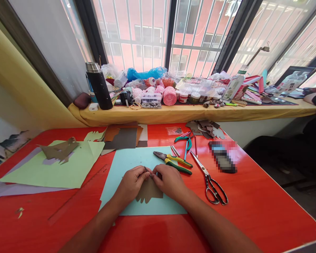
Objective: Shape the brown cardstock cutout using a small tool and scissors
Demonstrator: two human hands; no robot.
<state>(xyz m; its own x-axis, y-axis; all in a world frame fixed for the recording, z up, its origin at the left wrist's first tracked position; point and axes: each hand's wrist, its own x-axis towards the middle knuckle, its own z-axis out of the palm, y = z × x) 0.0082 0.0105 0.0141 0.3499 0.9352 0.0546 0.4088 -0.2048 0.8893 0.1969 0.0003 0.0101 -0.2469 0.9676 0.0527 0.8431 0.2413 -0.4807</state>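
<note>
Pinching a tiny bit point(151, 175) between left hand point(131, 182) and right hand point(170, 178), close together by brown piece point(153, 190) — likely needing a soft, steady hold.

A craft workspace beside barred windows, perhaps in a home; a red table point(252, 211) bears cut sheets, scissors point(204, 168), green-and-yellow pliers point(173, 162) and scraps point(204, 128); the cloth-covered sill point(152, 114) holds jars, bottles and craft odds and ends

Both hands point(150, 178) pinch a brown piece point(150, 190) above a pale blue sheet point(129, 158).
</note>
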